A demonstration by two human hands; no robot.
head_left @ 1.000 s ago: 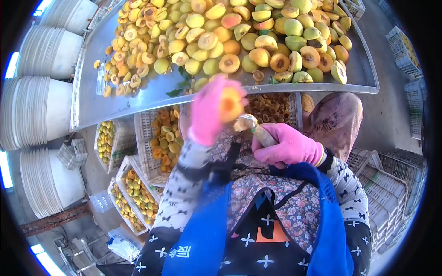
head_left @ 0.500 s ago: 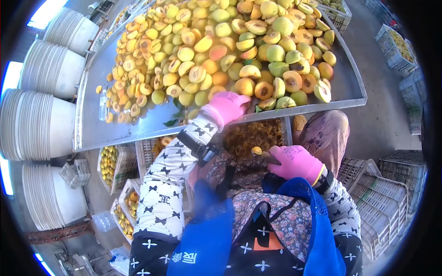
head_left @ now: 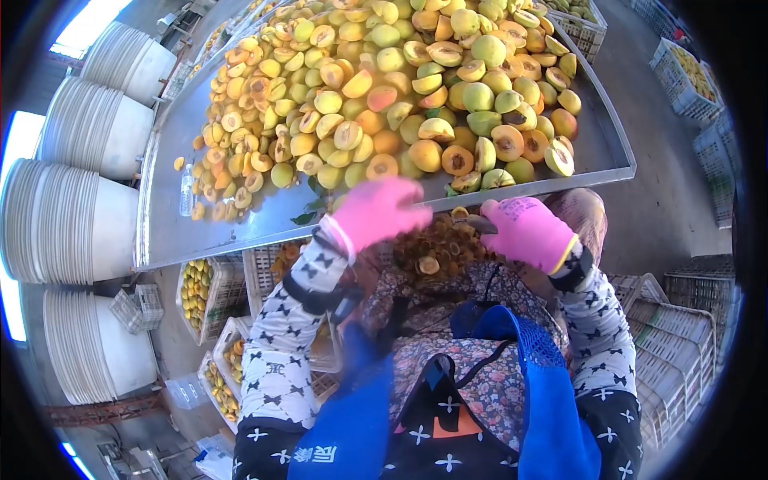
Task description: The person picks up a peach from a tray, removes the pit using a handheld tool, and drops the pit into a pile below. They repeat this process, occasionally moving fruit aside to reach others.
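Note:
My left hand (head_left: 378,213), in a pink glove, hovers at the front lip of the metal tray (head_left: 228,238). Its fingers are curved apart with nothing visible between them. My right hand (head_left: 526,230), gloved likewise, is closed round a short metal tool (head_left: 480,224) that points left. Close by the tool's tip is a small yellow piece of fruit (head_left: 459,214). Halved yellow peaches (head_left: 348,134), some with brown pits showing, lie heaped on the tray. Below my hands, a crate of brownish fruit scraps (head_left: 448,248) sits under the tray edge, with a pale round piece (head_left: 429,265) over it.
A clear plastic bottle (head_left: 186,190) lies at the tray's left. Stacks of white tubs (head_left: 72,220) line the left side. Fruit-filled crates (head_left: 210,292) stand below left, and stacked crates (head_left: 664,352) are at the right. Green leaves (head_left: 304,218) lie near the tray's front edge.
My left hand has drawn back from the peach pile, down and left, its fingers opening. My right hand with the tool has risen toward the tray edge.

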